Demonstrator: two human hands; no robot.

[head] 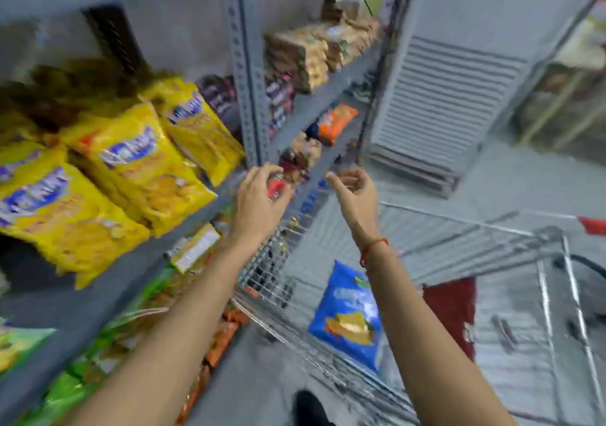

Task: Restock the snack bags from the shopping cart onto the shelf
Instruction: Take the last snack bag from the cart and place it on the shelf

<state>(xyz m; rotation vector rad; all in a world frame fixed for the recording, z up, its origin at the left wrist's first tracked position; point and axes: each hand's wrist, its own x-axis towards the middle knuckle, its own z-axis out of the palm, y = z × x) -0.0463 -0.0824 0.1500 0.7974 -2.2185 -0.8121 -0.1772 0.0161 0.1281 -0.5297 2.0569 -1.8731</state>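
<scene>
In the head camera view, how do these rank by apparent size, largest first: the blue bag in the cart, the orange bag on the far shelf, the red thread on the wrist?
1. Blue bag
2. Orange bag, though it sits farther away, so its true size is unsure
3. Red thread

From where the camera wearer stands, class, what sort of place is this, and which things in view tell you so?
Probably a small grocery shop or its stockroom: metal shelving packed with yellow snack bags, and a wire shopping cart holding a blue chip bag.
</scene>
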